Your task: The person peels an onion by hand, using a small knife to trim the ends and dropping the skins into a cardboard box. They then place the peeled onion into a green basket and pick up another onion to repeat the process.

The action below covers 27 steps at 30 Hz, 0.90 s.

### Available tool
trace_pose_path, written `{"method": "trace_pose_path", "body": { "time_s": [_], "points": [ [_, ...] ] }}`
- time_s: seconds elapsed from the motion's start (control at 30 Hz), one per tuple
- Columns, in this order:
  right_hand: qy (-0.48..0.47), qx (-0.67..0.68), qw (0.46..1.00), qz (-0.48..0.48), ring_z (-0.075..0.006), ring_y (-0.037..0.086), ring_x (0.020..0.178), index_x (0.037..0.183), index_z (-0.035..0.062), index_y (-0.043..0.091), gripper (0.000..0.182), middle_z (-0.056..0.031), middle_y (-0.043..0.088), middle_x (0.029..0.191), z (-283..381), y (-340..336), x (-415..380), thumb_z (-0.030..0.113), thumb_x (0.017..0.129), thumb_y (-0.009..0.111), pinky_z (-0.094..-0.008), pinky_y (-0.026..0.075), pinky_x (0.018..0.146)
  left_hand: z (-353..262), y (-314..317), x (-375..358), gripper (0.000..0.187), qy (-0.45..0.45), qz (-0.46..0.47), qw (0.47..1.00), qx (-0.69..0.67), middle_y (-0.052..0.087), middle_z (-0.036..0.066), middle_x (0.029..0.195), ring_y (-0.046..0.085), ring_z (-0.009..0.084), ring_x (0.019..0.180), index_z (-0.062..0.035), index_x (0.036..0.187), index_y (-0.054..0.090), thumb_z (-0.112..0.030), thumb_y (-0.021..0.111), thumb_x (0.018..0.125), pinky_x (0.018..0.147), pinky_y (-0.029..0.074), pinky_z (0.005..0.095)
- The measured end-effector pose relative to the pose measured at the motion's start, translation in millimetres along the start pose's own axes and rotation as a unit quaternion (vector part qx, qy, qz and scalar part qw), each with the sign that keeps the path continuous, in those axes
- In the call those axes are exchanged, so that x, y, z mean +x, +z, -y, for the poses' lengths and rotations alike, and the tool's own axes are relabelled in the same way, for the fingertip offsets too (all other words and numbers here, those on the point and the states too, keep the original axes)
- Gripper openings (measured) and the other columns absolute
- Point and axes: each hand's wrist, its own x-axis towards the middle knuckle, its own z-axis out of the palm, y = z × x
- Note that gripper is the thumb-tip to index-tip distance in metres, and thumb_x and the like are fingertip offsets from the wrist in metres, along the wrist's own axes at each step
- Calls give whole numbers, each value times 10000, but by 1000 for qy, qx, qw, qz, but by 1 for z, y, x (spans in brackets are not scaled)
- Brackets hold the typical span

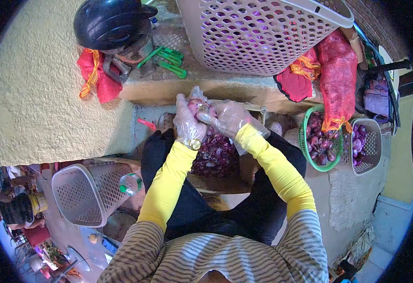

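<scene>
My left hand (185,120), in a clear plastic glove, is closed around a reddish onion (198,107). Against the onion's right side press the fingers of my right hand (232,118), gloved the same way and closed; I cannot tell whether a small tool is in them. Below both hands, between my knees, a cardboard box (216,184) holds a heap of purple onion skins (215,158). Yellow sleeves cover both forearms.
A large pale basket (263,42) of onions stands on the ledge ahead, beside a red mesh sack (338,70). Right are a green basket (304,137) of onions and a grey basket (371,162). Left are a basket (77,193) and bottle (130,184). A black helmet (112,23) sits upper left.
</scene>
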Motion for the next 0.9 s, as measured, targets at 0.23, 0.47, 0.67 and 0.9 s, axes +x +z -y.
{"method": "trace_pose_path", "body": {
  "time_s": [0.23, 0.47, 0.67, 0.9],
  "points": [
    [-35, -38, 998, -37, -398, 684, 788, 846, 92, 701, 612, -187, 701, 815, -7, -10, -4, 678, 908, 538, -494, 528, 735, -4, -3, 3, 457, -62, 28, 995, -74, 647, 116, 1125, 597, 284, 1051, -76, 1280, 612, -433, 437, 1053, 976, 494, 478],
    [-159, -71, 975, -141, -441, 658, 821, 839, 66, 663, 395, -241, 679, 831, -28, -15, -13, 371, 1023, 492, -545, 504, 743, -17, -26, 26, 485, -99, 129, 982, -96, 630, 122, 1217, 598, 282, 1065, -33, 1324, 572, -422, 461, 1057, 962, 512, 497],
    [36, -65, 997, -14, -381, 695, 793, 911, 72, 698, 546, -206, 695, 798, -17, -27, -19, 615, 879, 657, -471, 538, 782, -26, -10, 6, 461, -71, 147, 986, 37, 623, 147, 1221, 591, 286, 1084, 18, 1379, 519, -315, 476, 1063, 1002, 506, 466],
    [10, 154, 974, -164, -311, 670, 837, 1220, 102, 636, 699, -164, 713, 960, -29, 16, 2, 581, 751, 832, -363, 532, 843, -16, -39, 31, 531, -79, 231, 963, 112, 584, 172, 1376, 597, 285, 1190, 38, 1397, 489, -382, 467, 1073, 1033, 497, 441]
  ]
}}
